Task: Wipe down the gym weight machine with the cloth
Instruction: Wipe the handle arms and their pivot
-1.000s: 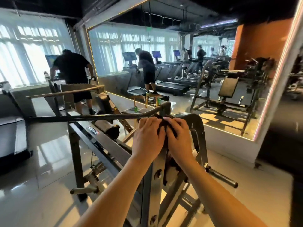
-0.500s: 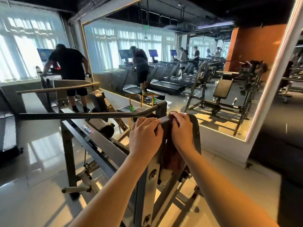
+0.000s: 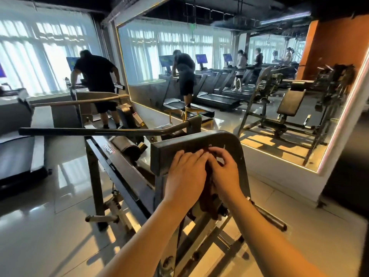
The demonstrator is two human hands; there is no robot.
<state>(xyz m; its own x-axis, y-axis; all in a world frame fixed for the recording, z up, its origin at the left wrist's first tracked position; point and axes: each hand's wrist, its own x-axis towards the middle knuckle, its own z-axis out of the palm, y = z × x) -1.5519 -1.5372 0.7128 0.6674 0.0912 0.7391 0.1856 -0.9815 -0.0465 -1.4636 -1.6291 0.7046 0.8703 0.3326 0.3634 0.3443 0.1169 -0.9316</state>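
Note:
The grey weight machine stands right in front of me, its curved steel top plate (image 3: 199, 140) at the centre of the view. A dark reddish cloth (image 3: 207, 194) lies against the plate and hangs down between my hands, mostly hidden by them. My left hand (image 3: 185, 176) lies on the plate with fairly straight fingers, pressing the cloth's left side. My right hand (image 3: 225, 172) sits beside it, touching it, with bent fingers pinching the cloth near the plate's upper face.
A long dark handle bar (image 3: 99, 131) juts left from the machine. A weight peg (image 3: 269, 216) sticks out at lower right. A wall mirror (image 3: 259, 96) is ahead, a treadmill (image 3: 18, 156) at the left, and a person (image 3: 95, 76) on another treadmill behind. The tiled floor is glossy.
Both hands have slid from the top edge of the curved plate down onto its near face with the cloth. The view has shifted, showing more of the plate above the hands.

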